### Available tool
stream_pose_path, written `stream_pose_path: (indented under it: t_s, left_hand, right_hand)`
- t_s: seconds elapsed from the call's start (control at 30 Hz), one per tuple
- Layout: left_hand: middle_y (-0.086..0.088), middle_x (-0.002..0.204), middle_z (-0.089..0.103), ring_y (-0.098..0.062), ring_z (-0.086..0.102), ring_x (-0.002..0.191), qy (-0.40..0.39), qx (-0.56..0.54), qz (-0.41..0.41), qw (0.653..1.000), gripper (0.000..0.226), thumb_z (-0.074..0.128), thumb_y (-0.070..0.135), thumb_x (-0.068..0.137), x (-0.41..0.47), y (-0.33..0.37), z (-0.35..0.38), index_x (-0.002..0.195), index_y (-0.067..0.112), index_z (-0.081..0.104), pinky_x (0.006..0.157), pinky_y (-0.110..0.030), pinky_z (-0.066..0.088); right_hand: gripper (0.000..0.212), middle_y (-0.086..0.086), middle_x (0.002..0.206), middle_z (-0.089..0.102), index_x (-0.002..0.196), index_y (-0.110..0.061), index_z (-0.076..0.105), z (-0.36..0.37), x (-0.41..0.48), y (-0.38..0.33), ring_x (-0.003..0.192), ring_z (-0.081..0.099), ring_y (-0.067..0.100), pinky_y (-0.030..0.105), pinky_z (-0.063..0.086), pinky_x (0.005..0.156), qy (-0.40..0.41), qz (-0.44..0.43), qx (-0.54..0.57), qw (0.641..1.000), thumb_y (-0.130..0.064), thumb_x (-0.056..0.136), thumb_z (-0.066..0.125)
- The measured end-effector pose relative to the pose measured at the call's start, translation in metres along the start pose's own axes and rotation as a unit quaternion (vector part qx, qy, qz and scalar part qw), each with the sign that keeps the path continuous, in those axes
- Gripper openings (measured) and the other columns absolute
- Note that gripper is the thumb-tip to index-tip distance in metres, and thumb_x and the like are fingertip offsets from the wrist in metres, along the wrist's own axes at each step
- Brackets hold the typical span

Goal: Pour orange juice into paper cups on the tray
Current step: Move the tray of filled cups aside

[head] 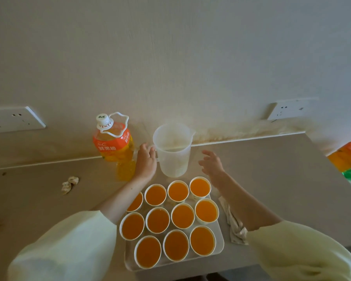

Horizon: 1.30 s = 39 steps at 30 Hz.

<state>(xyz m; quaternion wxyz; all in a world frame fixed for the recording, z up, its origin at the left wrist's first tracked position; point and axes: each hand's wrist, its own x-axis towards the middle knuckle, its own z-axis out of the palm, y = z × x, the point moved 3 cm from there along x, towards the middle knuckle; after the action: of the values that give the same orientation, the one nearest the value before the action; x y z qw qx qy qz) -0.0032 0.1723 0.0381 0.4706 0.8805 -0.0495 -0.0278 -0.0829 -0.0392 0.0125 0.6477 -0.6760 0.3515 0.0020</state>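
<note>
A: Where's the juice now?

B: In the paper cups (158,220); eleven by my count, all orange close to the brim, packed in rows on the white tray (220,248) at the table's near edge; the pouring looks finished.

A: And the hands?

B: The left hand (146,159) curls round the handle of the clear measuring jug (173,157), which stands upright and seemingly empty just behind the tray, probably to steady it; the right hand (211,164) hovers beside it, fingers spread, holding nothing; the capped orange juice bottle (115,145) stands left of the jug.

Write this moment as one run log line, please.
left hand grips jug handle | right hand open, holds nothing | jug upright on table | cups on tray filled
</note>
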Motion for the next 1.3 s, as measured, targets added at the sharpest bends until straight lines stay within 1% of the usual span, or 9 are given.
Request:
stream_pose_path:
  t_s: [0.23,0.37,0.47,0.6,0.8,0.93,1.07,1.13,1.3]
  left_hand:
    - [-0.018,0.129,0.048,-0.030,0.051,0.113,0.023,-0.004,0.008,1.000,0.037,0.041,0.030,0.100,-0.030,-0.003,-0.007,0.128,0.005,0.045,0.093,-0.045,0.049]
    - [-0.013,0.111,0.056,-0.024,0.052,0.101,0.025,-0.005,0.047,0.999,0.028,0.039,0.022,0.101,-0.052,-0.009,-0.022,0.113,0.000,0.053,0.081,-0.028,0.041]
    - [-0.015,0.108,0.057,-0.027,0.054,0.100,0.059,0.018,0.035,0.998,0.027,0.037,0.022,0.102,-0.063,-0.031,-0.047,0.107,0.001,0.054,0.082,-0.034,0.043]
    - [-0.014,0.105,0.057,-0.027,0.055,0.098,0.126,0.062,0.001,0.990,0.029,0.035,0.021,0.102,-0.088,-0.062,-0.079,0.107,0.001,0.056,0.077,-0.033,0.041]
    - [-0.026,0.108,0.057,-0.039,0.054,0.102,0.185,0.089,-0.129,0.970,0.029,0.034,0.014,0.101,-0.140,-0.113,-0.092,0.104,-0.007,0.055,0.079,-0.040,0.038]
    - [-0.031,0.108,0.057,-0.043,0.054,0.101,0.194,0.100,-0.188,0.958,0.028,0.037,0.011,0.100,-0.184,-0.136,-0.080,0.103,-0.011,0.054,0.080,-0.043,0.039]
    - [-0.029,0.110,0.058,-0.042,0.055,0.102,0.186,0.095,-0.228,0.951,0.028,0.038,0.013,0.100,-0.217,-0.145,-0.063,0.107,-0.009,0.054,0.081,-0.041,0.041]
    - [-0.025,0.111,0.059,-0.039,0.055,0.103,0.173,0.082,-0.243,0.951,0.027,0.039,0.012,0.100,-0.228,-0.145,-0.055,0.109,-0.007,0.055,0.079,-0.037,0.039]
    - [-0.023,0.113,0.060,-0.037,0.055,0.104,0.124,0.072,-0.274,0.951,0.024,0.044,0.012,0.098,-0.234,-0.149,-0.043,0.111,-0.005,0.056,0.079,-0.036,0.040]
  right_hand:
    - [0.043,0.012,0.110,0.057,0.133,-0.010,0.054,-0.033,-0.036,0.023,0.096,0.055,0.022,0.037,0.050,0.091,0.073,0.023,0.005,0.997,0.005,0.093,0.053]
    - [0.038,0.009,0.107,0.064,0.122,-0.020,0.061,-0.048,-0.061,0.052,0.085,0.060,0.021,0.039,0.056,0.086,0.126,0.041,-0.025,0.991,-0.002,0.090,0.055]
    - [0.039,0.007,0.098,0.065,0.119,-0.021,0.061,-0.055,-0.078,0.078,0.072,0.059,0.018,0.033,0.054,0.068,0.154,0.061,-0.046,0.985,-0.002,0.087,0.050]
    - [0.032,0.004,0.105,0.060,0.120,-0.011,0.061,-0.060,-0.088,0.106,0.090,0.057,0.020,0.041,0.053,0.090,0.129,0.061,-0.044,0.989,-0.004,0.089,0.055]
    - [0.076,0.008,0.123,0.060,0.120,-0.042,0.040,-0.090,0.040,0.236,0.112,0.060,0.034,0.055,0.057,0.082,0.155,0.103,-0.113,0.976,-0.082,0.056,0.037]
    - [0.080,0.004,0.131,0.047,0.142,-0.042,0.007,-0.069,-0.061,0.171,0.111,0.057,0.028,0.046,0.057,0.087,0.072,0.081,-0.146,0.983,-0.055,0.078,0.053]
    - [0.045,0.004,0.101,0.062,0.122,-0.036,0.045,-0.069,-0.069,0.173,0.082,0.069,0.030,0.046,0.061,0.064,0.045,0.060,-0.161,0.984,-0.040,0.078,0.055]
    - [0.006,0.010,0.095,0.066,0.086,-0.026,0.050,-0.068,-0.077,0.174,0.089,0.067,0.032,0.050,0.059,0.077,0.038,0.060,-0.167,0.983,-0.021,0.090,0.052]
    - [0.010,0.009,0.097,0.067,0.086,-0.019,0.058,-0.062,-0.098,0.161,0.095,0.065,0.032,0.048,0.057,0.085,0.017,0.051,-0.199,0.978,-0.010,0.091,0.056]
